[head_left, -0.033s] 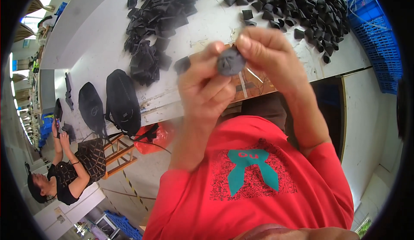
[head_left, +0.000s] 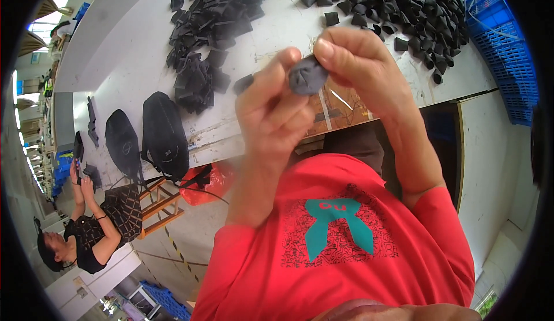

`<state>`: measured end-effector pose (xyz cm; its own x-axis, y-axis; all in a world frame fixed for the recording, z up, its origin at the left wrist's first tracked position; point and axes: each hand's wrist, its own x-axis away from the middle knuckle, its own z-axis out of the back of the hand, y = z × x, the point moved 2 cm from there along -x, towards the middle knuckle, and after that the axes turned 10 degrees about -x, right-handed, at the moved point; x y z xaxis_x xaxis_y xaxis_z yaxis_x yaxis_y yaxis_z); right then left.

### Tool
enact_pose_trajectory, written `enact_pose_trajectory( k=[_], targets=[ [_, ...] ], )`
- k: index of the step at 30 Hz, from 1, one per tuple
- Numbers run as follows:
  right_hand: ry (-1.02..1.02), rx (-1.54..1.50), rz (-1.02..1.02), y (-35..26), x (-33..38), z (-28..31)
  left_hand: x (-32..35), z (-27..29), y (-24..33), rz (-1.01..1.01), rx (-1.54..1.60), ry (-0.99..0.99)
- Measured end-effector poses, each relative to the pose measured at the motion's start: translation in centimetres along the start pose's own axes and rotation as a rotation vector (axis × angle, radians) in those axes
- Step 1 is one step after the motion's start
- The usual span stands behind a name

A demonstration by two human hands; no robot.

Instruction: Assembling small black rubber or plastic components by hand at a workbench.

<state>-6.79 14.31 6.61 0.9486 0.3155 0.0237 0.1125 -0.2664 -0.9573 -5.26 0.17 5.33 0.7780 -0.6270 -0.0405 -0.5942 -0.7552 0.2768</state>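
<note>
A small dark grey fabric piece (head_left: 308, 76), rounded and creased at its end, is held up over the near edge of the table. My left hand (head_left: 274, 104) grips it from the left, the fingers curled around its side. From the right my right hand (head_left: 360, 70) pinches its upper edge between thumb and fingers. Behind the left hand a flat dark fabric piece (head_left: 243, 83) lies partly covered. Farther back are a heap of flat black fabric pieces (head_left: 216, 18) and, to its right, a heap of small black folded pieces (head_left: 404, 12).
The white table (head_left: 277, 27) spreads in front of me, with a brown board (head_left: 346, 110) at its near edge. Blue plastic crates (head_left: 502, 55) stand at right. Two black bags (head_left: 165, 136) lie left, above a wooden stool (head_left: 158, 208) and red plastic bag (head_left: 210, 185). Another person (head_left: 86, 228) sits far left.
The fabric piece has tilted and shifted slightly up in my fingers. Both hands have moved a little, and the covered piece behind my left hand shows less.
</note>
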Motion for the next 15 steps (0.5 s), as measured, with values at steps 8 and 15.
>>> enact_pose_trajectory(
  k=[8, 15],
  targets=[
    [0.037, -0.009, -0.046, 4.1, -0.9, 1.8, -0.3, 3.4, -1.0, -0.38, -1.032, 0.516],
    [0.315, 0.364, 0.344, 3.3, 0.9, 1.7, -1.1, 2.3, 0.2, -0.602, -1.604, 0.276]
  ],
)
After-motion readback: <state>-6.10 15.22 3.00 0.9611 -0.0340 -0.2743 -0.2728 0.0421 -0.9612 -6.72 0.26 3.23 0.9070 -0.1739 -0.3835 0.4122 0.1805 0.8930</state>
